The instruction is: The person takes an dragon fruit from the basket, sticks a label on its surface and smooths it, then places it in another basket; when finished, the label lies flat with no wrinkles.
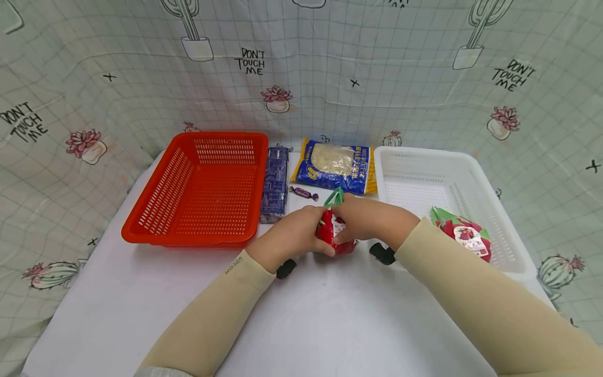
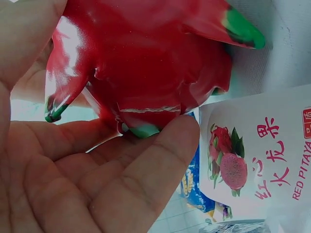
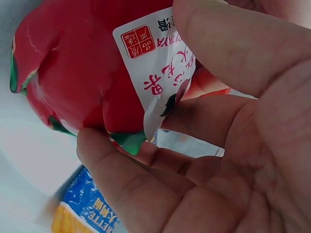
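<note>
A glossy red dragon fruit point(image 1: 346, 248) with green tips is between my two hands, above the white table. Its white label point(image 3: 153, 73) shows a fruit picture and red lettering; in the left wrist view the label point(image 2: 252, 155) stands out flat beside the fruit. From the left side my left hand point(image 1: 294, 235) grips the fruit, thumb low and fingers behind. My right hand point(image 1: 369, 215) holds the other side, its thumb over the label's edge. Green leaf tips point(image 1: 335, 196) poke up above the fingers. A jagged pale line point(image 2: 150, 109) marks the red skin.
A red basket point(image 1: 254, 209) stands left, a white basket point(image 1: 513, 230) right, holding a red-and-green item point(image 1: 464, 235) with a white label. Between them lie a dark blue pack point(image 1: 275, 183), a wrapped candy point(image 1: 304, 193) and a blue-yellow pasta bag point(image 1: 335, 165). A printed cloth hangs behind.
</note>
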`<state>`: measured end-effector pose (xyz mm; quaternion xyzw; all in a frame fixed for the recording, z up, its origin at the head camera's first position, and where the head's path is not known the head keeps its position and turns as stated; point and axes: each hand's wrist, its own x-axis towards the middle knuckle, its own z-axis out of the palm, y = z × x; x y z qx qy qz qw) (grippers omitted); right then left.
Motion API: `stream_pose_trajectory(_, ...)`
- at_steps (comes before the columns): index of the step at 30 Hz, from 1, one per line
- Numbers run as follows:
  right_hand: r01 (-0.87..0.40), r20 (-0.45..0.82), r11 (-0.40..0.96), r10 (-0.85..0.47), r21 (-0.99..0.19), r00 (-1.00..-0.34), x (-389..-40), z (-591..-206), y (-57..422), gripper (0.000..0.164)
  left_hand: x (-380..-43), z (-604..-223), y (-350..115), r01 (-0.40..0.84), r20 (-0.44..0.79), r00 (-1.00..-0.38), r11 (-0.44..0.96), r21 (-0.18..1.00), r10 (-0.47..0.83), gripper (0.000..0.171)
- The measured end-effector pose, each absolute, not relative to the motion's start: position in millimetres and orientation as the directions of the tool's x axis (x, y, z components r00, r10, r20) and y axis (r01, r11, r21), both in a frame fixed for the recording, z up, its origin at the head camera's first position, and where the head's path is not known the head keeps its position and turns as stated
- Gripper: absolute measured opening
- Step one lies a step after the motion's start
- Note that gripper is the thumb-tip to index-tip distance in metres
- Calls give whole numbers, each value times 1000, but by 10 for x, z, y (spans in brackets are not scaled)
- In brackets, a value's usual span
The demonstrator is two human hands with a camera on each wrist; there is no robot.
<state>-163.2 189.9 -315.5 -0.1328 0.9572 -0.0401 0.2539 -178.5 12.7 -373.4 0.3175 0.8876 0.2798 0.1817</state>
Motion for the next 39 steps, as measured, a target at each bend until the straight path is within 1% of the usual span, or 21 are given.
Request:
stream_pose_trajectory(6, -213, -476, 961, -271, -174, -837, -1606, -3164, 1916, 68, -1784, -3730, 129, 466, -143, -731, 640, 611, 668, 84)
stream_pose_trajectory(13, -197, -481, 965, -257, -172, -838, -1615, -3207, 1935, 77, -1798, -3766, 121, 487, -125, -723, 630, 605, 679, 83)
stream_pose_trajectory(18, -178, -488, 967, -246, -183, -838, -1603, -3214, 1918, 83, -1804, -3767, 109, 488, -129, -724, 635, 599, 678, 85)
stream_pose_trajectory(20, -177, -490, 966, -249, -190, -835, -1592, -3225, 1909, 88, -1802, -3751, 99, 496, -136, -727, 651, 575, 673, 90)
stream_pose_trajectory(23, -178, -488, 965, -251, -193, -836, -1580, -3249, 1897, 95, -1784, -3699, 81, 510, -155, -743, 701, 499, 652, 100)
stream_pose_trajectory(26, -164, -484, 967, -239, -193, -842, -1579, -3266, 1878, 96, -1757, -3631, 58, 512, -174, -764, 747, 425, 622, 108)
stream_pose_trajectory(28, -154, -484, 970, -227, -186, -845, -1581, -3269, 1865, 97, -1740, -3580, 42, 506, -183, -772, 762, 403, 609, 107)
stream_pose_trajectory(32, -153, -491, 973, -220, -173, -843, -1589, -3276, 1836, 97, -1717, -3480, -12, 492, -190, -785, 779, 387, 590, 97)
stream_pose_trajectory(36, -161, -499, 973, -224, -167, -837, -1590, -3290, 1808, 97, -1717, -3404, -84, 478, -153, -810, 789, 387, 566, 90)
stream_pose_trajectory(39, -158, -498, 973, -222, -167, -838, -1579, -3305, 1796, 99, -1729, -3372, -126, 469, -119, -829, 795, 385, 547, 86)
